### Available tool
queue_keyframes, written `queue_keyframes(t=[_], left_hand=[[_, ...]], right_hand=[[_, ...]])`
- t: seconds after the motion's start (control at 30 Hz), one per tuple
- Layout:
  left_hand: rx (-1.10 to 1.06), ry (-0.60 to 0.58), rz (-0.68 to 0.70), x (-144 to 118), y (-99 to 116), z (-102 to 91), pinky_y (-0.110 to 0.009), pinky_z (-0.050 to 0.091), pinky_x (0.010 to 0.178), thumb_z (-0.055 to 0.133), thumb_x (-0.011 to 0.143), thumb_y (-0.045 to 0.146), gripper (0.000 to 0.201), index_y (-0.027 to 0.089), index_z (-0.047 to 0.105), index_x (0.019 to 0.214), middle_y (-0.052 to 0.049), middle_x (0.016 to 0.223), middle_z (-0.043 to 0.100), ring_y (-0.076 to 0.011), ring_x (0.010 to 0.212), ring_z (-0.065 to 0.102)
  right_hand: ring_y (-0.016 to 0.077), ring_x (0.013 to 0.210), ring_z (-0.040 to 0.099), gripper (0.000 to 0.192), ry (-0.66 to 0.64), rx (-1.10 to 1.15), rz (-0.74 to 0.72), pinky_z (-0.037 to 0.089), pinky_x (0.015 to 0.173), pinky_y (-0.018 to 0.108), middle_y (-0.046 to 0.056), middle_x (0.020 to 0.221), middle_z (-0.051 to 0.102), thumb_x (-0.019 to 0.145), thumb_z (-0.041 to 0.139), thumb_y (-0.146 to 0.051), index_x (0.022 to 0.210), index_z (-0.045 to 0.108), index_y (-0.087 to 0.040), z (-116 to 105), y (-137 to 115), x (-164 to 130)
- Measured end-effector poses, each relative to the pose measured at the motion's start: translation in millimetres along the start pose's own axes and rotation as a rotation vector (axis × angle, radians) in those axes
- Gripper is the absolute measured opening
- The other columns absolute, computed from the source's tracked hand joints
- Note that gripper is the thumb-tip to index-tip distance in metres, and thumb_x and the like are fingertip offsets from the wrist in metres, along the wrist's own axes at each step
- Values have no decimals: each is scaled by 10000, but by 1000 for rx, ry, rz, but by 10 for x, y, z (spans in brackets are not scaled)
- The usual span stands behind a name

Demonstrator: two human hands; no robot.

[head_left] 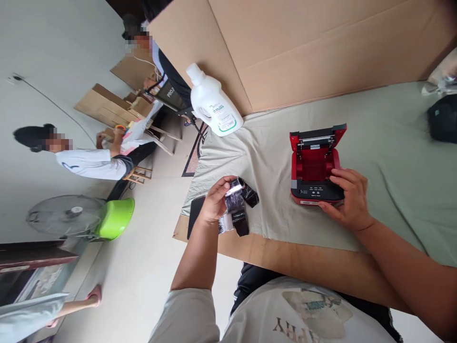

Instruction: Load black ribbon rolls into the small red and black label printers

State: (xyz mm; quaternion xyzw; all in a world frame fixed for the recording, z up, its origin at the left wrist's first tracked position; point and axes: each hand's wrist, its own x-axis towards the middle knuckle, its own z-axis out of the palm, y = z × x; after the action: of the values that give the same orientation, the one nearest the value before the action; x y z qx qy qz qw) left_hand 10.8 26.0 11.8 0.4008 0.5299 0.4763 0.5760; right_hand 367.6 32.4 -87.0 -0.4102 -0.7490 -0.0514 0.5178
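Note:
My left hand (216, 199) is closed on a small roll of shiny dark film (234, 186), with a crumpled length hanging below it. Black glossy pieces (240, 223) lie on the cloth beside that hand. A red and black label printer (314, 190) stands on the cloth with its lid (317, 136) raised, and its red inner bay shows no roll. My right hand (349, 197) grips the printer's right front corner, thumb at the front and fingers over the side. Part of a flat black object (195, 216) shows behind my left wrist.
A white jug-shaped bottle (216, 107) stands at the table's back left, against a cardboard wall (303, 52). A black object (443, 118) lies at the far right. On the left are a fan (69, 214), a green bucket (116, 219) and people seated at another table.

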Motion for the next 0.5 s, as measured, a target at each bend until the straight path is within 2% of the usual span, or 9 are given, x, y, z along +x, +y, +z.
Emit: queue_keyframes(t=[0.13,0.23,0.3,0.37,0.5], left_hand=[[-65,-180,-59,17,-92,568,-252,504,690,866,669,371,440,176,727,1039,-45,921,724,-145,755,657],[-76,-311,-28,46,-204,903,-264,493,762,881,639,292,498,203,730,1105,-45,977,718,-150,821,648],[-74,-401,12,61,-260,1082,-294,490,811,884,631,304,524,211,725,1121,-49,985,715,-175,868,648],[-56,-463,93,75,-285,1224,-332,496,840,876,645,355,481,211,723,1077,-56,974,710,-206,913,648],[95,-509,409,111,-255,1398,-396,498,953,821,745,335,315,229,668,999,-55,985,703,-228,1061,630]], right_hand=[[338,1212,556,554,0,-12,-3,494,992,557,139,1239,605,838,677,-547,1259,515,-225,-14,-37,-34],[334,1228,553,538,-19,-17,-9,490,1002,544,131,1248,613,838,691,-507,1269,518,-233,-32,-64,-44],[336,1252,542,519,-24,12,-33,485,1009,538,139,1259,616,863,658,-493,1287,527,-224,-57,-81,-39],[343,1286,517,539,-48,66,-64,474,1022,544,149,1271,617,888,589,-553,1303,544,-213,-90,-103,-32],[351,1286,513,710,-86,134,-69,444,1058,573,131,1249,643,830,504,-775,1297,579,-245,-144,-168,-25]])
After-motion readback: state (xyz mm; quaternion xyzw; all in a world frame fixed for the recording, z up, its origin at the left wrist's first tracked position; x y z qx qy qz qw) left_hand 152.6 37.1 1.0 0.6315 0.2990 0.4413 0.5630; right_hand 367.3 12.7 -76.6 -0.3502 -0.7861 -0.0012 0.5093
